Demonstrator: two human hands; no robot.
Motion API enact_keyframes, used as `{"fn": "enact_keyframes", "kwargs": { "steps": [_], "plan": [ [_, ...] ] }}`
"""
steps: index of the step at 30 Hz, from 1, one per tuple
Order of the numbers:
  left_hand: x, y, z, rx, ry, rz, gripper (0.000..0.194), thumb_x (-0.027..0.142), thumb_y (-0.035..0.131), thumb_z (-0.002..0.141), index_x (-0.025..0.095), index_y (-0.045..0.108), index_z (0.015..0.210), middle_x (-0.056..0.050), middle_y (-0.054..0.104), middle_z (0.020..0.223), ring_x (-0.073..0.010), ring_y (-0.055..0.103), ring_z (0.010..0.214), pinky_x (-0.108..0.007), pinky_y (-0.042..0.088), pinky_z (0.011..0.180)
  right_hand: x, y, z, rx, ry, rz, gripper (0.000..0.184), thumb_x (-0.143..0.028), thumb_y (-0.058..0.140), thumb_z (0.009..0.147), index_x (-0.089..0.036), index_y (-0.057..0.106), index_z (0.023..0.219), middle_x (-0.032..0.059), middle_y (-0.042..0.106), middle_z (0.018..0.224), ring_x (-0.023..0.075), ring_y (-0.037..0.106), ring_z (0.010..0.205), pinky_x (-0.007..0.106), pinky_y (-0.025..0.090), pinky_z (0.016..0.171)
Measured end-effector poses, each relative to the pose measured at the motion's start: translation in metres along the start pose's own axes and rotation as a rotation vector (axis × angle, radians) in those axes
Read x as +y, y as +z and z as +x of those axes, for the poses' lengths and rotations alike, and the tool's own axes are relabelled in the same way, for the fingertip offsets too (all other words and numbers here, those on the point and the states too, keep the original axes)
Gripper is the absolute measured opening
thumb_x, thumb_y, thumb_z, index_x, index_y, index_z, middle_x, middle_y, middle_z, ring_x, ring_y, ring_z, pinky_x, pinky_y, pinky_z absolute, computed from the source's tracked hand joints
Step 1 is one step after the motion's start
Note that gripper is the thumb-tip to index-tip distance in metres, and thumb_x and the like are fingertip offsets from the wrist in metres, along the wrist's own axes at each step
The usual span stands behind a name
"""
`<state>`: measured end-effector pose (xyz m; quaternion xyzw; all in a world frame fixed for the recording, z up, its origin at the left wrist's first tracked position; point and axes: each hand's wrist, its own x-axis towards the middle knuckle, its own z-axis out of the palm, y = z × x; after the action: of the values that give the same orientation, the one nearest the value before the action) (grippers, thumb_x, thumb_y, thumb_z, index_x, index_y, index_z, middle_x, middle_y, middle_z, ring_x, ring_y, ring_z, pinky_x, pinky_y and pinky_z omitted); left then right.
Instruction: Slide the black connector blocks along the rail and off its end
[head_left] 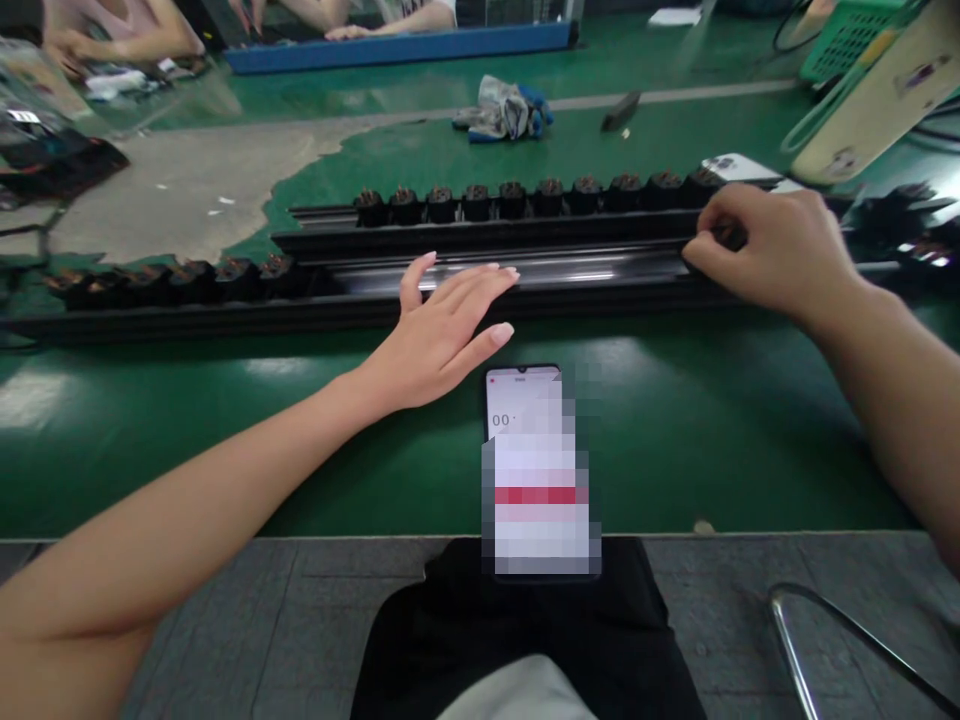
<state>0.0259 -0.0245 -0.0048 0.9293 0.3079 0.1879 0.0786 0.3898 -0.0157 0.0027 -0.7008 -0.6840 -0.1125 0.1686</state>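
Fingers spread, my left hand (450,325) lies over the near edge of a long black rail (570,303) with a shiny channel. My right hand (780,245) is closed in a pinch around a small black part (729,234) above the rail's right portion; the fingers hide most of it. At the left of this rail stands a row of similar black parts with copper-coloured tops (236,278). Behind it, a second black rail (480,241) carries another row of these black parts (512,200).
A phone (525,400), partly pixelated, lies before me at the table edge. Farther back are grey-blue gloves (502,110), a dark scrap (620,112), a white card-like object (739,170), a cream bottle-shaped object (874,105) and a green basket (844,45). Other people sit across the table.
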Motion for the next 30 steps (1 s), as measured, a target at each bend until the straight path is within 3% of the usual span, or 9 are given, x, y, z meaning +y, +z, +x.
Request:
{"fn": "enact_keyframes", "kwargs": {
  "steps": [6, 13, 22, 30],
  "plan": [
    [0.001, -0.001, 0.000, -0.013, -0.005, 0.014, 0.062, 0.054, 0.015, 0.108, 0.023, 0.039, 0.157, -0.011, 0.047, 0.160, -0.0276, 0.039, 0.150, -0.052, -0.002, 0.127, 0.001, -0.004, 0.000, -0.084, 0.026, 0.000, 0.045, -0.057, 0.048, 0.086, -0.020, 0.066, 0.104, 0.0111, 0.065, 0.091, 0.0251, 0.058, 0.089, 0.039, 0.043, 0.084],
    [0.001, -0.002, -0.001, -0.025, 0.008, 0.013, 0.061, 0.053, 0.016, 0.109, 0.023, 0.039, 0.157, -0.011, 0.046, 0.161, -0.0273, 0.039, 0.151, -0.052, -0.003, 0.127, 0.005, -0.006, 0.004, -0.166, -0.018, -0.091, 0.043, -0.050, 0.045, 0.087, -0.020, 0.063, 0.111, 0.0104, 0.060, 0.086, 0.0247, 0.055, 0.082, 0.039, 0.042, 0.077],
    [-0.001, -0.002, -0.001, -0.031, 0.005, 0.021, 0.063, 0.055, 0.014, 0.108, 0.024, 0.039, 0.157, -0.010, 0.046, 0.161, -0.0248, 0.038, 0.151, -0.051, -0.004, 0.127, 0.016, -0.002, 0.007, -0.133, -0.040, -0.125, 0.042, -0.050, 0.046, 0.085, -0.020, 0.065, 0.106, 0.0110, 0.062, 0.089, 0.0261, 0.057, 0.086, 0.039, 0.043, 0.078],
    [-0.002, -0.002, -0.001, -0.033, 0.017, 0.035, 0.064, 0.055, 0.014, 0.108, 0.023, 0.039, 0.158, -0.011, 0.044, 0.162, -0.0268, 0.037, 0.152, -0.051, -0.001, 0.127, 0.029, -0.012, 0.006, -0.145, -0.038, -0.096, 0.027, -0.048, 0.049, 0.079, -0.023, 0.055, 0.089, 0.0062, 0.052, 0.078, 0.0185, 0.042, 0.070, 0.036, 0.034, 0.071]
  ]
}}
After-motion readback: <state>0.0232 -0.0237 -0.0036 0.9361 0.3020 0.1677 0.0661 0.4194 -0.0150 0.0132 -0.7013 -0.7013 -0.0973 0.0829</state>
